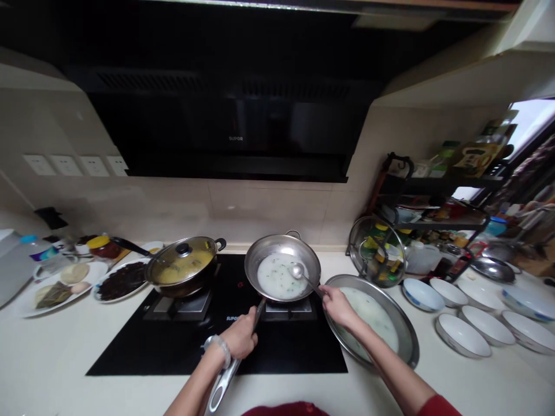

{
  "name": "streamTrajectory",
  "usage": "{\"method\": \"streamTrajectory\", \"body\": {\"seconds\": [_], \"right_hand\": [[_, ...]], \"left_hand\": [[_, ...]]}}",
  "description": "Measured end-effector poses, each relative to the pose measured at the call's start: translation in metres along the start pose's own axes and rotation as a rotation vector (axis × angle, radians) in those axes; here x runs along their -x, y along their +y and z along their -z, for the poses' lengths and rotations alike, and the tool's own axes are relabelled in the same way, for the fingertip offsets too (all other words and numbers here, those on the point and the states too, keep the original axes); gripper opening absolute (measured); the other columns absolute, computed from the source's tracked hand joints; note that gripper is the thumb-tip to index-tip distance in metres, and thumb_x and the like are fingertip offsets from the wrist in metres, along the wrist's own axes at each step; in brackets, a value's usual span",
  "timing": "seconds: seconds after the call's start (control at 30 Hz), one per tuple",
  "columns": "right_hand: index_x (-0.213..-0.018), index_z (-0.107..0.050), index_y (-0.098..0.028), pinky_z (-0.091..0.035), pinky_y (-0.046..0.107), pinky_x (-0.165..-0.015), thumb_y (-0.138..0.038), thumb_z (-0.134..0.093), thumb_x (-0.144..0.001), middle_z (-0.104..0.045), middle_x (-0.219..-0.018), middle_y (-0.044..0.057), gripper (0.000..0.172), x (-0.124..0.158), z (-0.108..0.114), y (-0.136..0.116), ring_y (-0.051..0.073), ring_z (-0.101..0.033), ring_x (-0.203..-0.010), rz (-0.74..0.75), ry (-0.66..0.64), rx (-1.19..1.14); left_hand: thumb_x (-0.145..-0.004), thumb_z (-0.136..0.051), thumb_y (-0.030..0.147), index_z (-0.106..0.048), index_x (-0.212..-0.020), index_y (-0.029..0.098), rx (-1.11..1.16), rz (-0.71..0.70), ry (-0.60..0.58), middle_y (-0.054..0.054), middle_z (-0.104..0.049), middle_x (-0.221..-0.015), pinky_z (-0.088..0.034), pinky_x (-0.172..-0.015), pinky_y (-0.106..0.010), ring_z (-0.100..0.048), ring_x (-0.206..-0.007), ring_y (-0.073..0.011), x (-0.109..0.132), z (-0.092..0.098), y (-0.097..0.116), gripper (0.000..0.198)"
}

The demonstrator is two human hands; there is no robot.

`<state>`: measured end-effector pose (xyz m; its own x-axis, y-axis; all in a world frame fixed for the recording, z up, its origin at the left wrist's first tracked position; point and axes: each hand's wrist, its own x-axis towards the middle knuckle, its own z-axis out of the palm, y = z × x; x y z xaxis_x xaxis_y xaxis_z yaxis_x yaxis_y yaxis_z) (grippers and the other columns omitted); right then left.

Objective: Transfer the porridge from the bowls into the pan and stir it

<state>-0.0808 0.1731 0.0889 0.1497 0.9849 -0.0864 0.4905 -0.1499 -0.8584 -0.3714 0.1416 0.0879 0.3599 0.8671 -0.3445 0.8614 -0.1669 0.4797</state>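
Observation:
My left hand [241, 336] is wrapped round the long metal handle of a steel wok [255, 248] on the right burner. White soup with green bits [277, 276] fills the bottom of the wok. In my right hand [337, 306] is a metal ladle [297, 270], its bowl at the soup's surface inside the wok. Under my right forearm stands a wide steel basin [410, 341] with similar whitish soup in it, partly hidden by the arm.
A glass-lidded pan [184, 266] with yellow contents sits on the left burner. Plates of food [97, 268] stand further left. Several bowls [463, 335] are on the right counter, below a spice rack [437, 185]. A glass lid [354, 242] leans behind the basin.

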Motion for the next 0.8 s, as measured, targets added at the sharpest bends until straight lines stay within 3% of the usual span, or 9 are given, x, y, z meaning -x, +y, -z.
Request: {"method": "streamTrajectory", "body": {"seconds": [0.07,0.13,0.2,0.27,0.37,0.47,0.8], "right_hand": [[-0.087,-0.067,-0.016,-0.041,0.027,-0.081,-0.008,-0.051,-0.066,-0.068,-0.081,0.008,0.028,-0.007,-0.004,-0.002,0.022,-0.059,-0.096,0.008,0.009,0.030],[-0.079,-0.066,-0.017,-0.041,0.026,-0.082,-0.005,-0.053,-0.064,-0.068,-0.081,0.008,0.024,-0.009,-0.007,-0.005,0.022,-0.059,-0.097,-0.007,-0.004,0.017],[-0.073,-0.064,-0.018,-0.043,0.024,-0.072,-0.004,-0.053,-0.063,-0.065,-0.071,0.005,0.020,-0.009,-0.011,-0.008,0.020,-0.061,-0.085,-0.045,-0.031,-0.014],[-0.073,-0.061,-0.018,-0.040,0.022,-0.055,-0.006,-0.051,-0.065,-0.058,-0.056,0.000,0.017,-0.007,-0.015,-0.011,0.015,-0.058,-0.061,-0.113,-0.069,-0.061],[-0.084,-0.057,-0.018,-0.024,0.019,-0.036,-0.010,-0.044,-0.070,-0.044,-0.042,-0.007,0.021,-0.004,-0.015,-0.016,0.009,-0.038,-0.035,-0.242,-0.118,-0.154],[-0.093,-0.052,-0.017,-0.015,0.016,-0.032,-0.010,-0.039,-0.070,-0.041,-0.041,-0.009,0.027,-0.003,-0.008,-0.019,0.006,-0.028,-0.030,-0.328,-0.140,-0.255],[-0.092,-0.049,-0.016,-0.012,0.013,-0.030,-0.006,-0.042,-0.066,-0.041,-0.041,-0.009,0.029,0.006,0.005,-0.020,0.004,-0.024,-0.028,-0.394,-0.142,-0.466]], "left_hand": [[-0.072,-0.052,0.018,-0.032,-0.134,0.009,0.005,0.005,0.004,-0.017,-0.063,-0.111,-0.044,-0.089,-0.029,-0.061,-0.104,-0.0250,0.000,0.001,0.001,0.066],[-0.073,-0.051,0.018,-0.031,-0.134,0.008,0.033,0.012,-0.018,-0.017,-0.065,-0.107,-0.047,-0.085,-0.030,-0.065,-0.095,-0.0247,0.000,0.001,0.001,0.066],[-0.074,-0.050,0.019,-0.031,-0.134,0.007,0.046,0.010,-0.032,-0.016,-0.066,-0.101,-0.048,-0.081,-0.030,-0.067,-0.087,-0.0242,0.000,0.001,0.001,0.064],[-0.074,-0.050,0.020,-0.031,-0.134,0.007,0.029,0.003,-0.022,-0.017,-0.066,-0.102,-0.048,-0.080,-0.030,-0.067,-0.086,-0.0241,0.000,0.000,0.000,0.065],[-0.073,-0.051,0.020,-0.031,-0.134,0.008,0.005,0.003,-0.009,-0.017,-0.064,-0.106,-0.047,-0.083,-0.029,-0.065,-0.092,-0.0239,-0.001,-0.002,-0.002,0.065],[-0.073,-0.052,0.020,-0.031,-0.134,0.009,0.013,-0.001,-0.008,-0.017,-0.064,-0.108,-0.047,-0.083,-0.029,-0.065,-0.092,-0.0235,-0.002,-0.004,-0.004,0.066],[-0.073,-0.050,0.018,-0.031,-0.133,0.008,0.085,0.003,-0.027,-0.016,-0.066,-0.096,-0.049,-0.071,-0.028,-0.067,-0.072,-0.0210,0.000,-0.002,-0.002,0.064]]}}
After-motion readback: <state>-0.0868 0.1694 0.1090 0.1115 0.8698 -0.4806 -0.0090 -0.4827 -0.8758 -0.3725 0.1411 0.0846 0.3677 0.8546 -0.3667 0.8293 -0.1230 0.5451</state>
